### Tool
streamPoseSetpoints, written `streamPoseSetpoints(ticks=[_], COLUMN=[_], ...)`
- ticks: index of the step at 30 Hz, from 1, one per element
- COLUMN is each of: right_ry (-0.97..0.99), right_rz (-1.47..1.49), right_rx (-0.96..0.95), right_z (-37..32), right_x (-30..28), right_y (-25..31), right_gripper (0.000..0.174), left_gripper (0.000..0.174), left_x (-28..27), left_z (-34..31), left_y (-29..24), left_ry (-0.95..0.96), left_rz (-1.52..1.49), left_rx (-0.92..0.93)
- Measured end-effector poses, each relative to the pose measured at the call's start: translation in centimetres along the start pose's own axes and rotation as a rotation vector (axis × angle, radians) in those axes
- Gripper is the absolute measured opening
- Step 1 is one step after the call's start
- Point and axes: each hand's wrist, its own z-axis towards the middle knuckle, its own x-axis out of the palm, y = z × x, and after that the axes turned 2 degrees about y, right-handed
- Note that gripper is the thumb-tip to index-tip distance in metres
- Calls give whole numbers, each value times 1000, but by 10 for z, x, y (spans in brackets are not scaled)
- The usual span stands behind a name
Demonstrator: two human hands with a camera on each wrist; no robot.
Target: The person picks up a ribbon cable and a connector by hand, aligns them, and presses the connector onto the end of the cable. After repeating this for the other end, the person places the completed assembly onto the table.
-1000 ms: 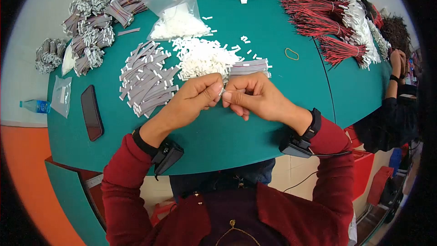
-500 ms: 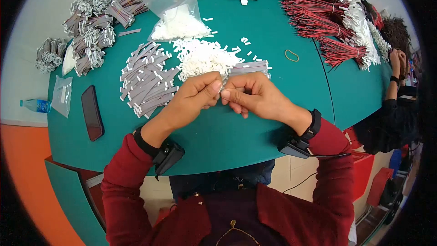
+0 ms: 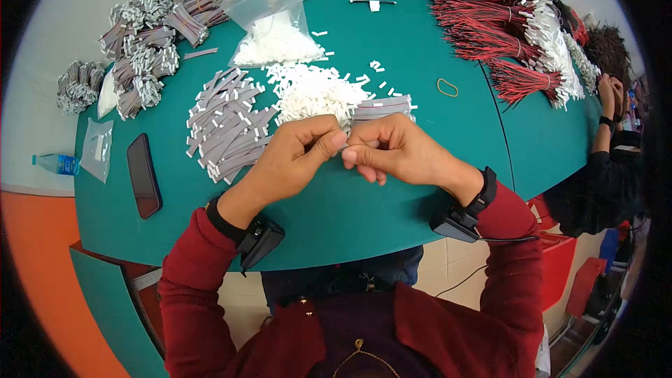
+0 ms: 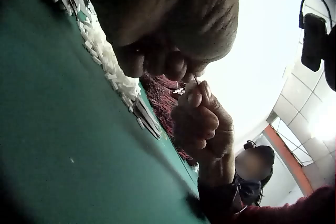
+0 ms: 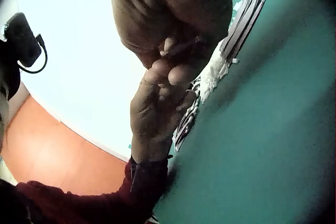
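My left hand [image 3: 297, 155] and right hand [image 3: 402, 154] meet over the near table, thumbs and forefingers pinching a small thin cable [image 4: 196, 80] between them. Most of the cable is hidden by the fingers; a dark bit of it shows in the left wrist view. Just beyond the hands lies a heap of small white connector housings [image 3: 318, 94]. Left of that spreads a loose pile of short grey ribbon cables [image 3: 227, 129] with white ends. A neat stack of grey ribbon cables [image 3: 383, 107] lies behind the right hand.
A clear bag of white connectors [image 3: 276, 38] stands behind the heap. Tied grey cable bundles [image 3: 143, 49] fill the far left, red-black wire bundles [image 3: 490, 35] the far right. A phone [image 3: 144, 176], water bottle [image 3: 56, 164] and rubber band [image 3: 447, 87] lie around. Another person's arm [image 3: 606, 122] is at right.
Both hands stay together in nearly the same place. The fingertips have shifted slightly, the left thumb straightening, and the pale piece between them shows less than before.
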Motion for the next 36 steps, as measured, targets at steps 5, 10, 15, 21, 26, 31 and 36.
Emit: streamPoseSetpoints(ticks=[5,10,15,21,26,31,36], right_ry=[-245,-311,-319,-238,-195,-189,-179], right_rz=[111,457,349,249,119,83,97], right_rx=[-91,-177,-254,-246,-200,-172,-173], right_z=[2,5,5,4,4,4,5], right_x=[-17,-29,-14,-8,1,4,6], right_y=[4,-4,-3,-2,-9,-9,-10], right_gripper=[17,15,17,20,20,19,17], left_gripper=[30,22,18,18,20,13,14], left_x=[-9,1,9,8,6,8,4], left_z=[-1,-3,-5,-1,1,0,-2], left_y=[2,2,-5,8,1,2,8], left_ry=[-207,-154,-48,-228,-257,-248,-199], left_rz=[-20,31,53,30,-301,-399,-501], left_rx=[-42,-48,-151,-5,-41,-130,-124])
